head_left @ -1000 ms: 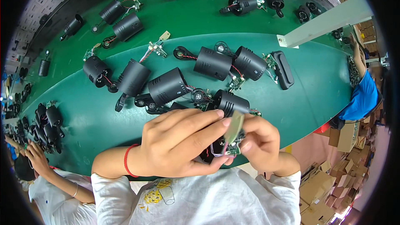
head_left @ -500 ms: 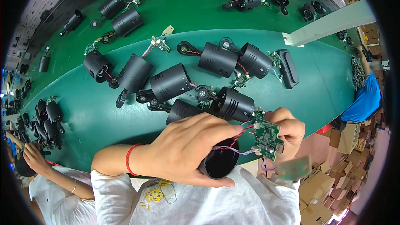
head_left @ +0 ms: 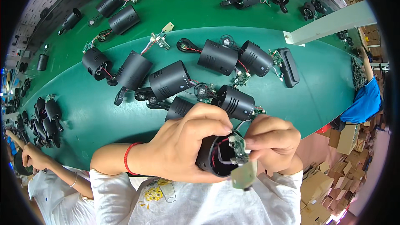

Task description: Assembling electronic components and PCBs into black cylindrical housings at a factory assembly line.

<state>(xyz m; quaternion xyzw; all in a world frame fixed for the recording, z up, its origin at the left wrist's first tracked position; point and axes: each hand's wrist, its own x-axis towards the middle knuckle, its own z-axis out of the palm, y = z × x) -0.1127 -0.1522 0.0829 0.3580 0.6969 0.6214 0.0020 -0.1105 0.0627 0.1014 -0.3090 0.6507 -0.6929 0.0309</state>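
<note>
A person in a white printed T-shirt (head_left: 196,202) stands at a long green work table (head_left: 83,112) and holds a piece of work close to the chest, just off the table's near edge. The left hand (head_left: 183,141), with a red cord bracelet (head_left: 127,158) on its wrist, wraps around a black cylindrical plastic housing (head_left: 210,158); its fingers are curled tight over the top and its thumb lies beneath, so the housing is clamped with its open mouth facing up toward the wearer. The right hand (head_left: 271,141) is just beside it, its fingertips pinched together on a small green circuit board (head_left: 240,146) at the mouth of the housing. Thin red and white wires (head_left: 220,152) run from the board down into the dark inside. A flat, pale grey-green card (head_left: 244,175) hangs just below the board, touching the right hand's fingers; how it is attached cannot be told. On the table beyond the hands lie many more black cylindrical housings (head_left: 170,79), most on their sides, with loose wires, round black discs and small green boards among them. A long black oval cover (head_left: 288,61) lies to the right of them. A pale grey-green bar (head_left: 329,23) crosses the far right. At the lower left another person's hand (head_left: 31,152) rests at the table's edge, and at the right edge someone in a blue shirt (head_left: 366,102) works beside stacked cardboard boxes (head_left: 325,183).
</note>
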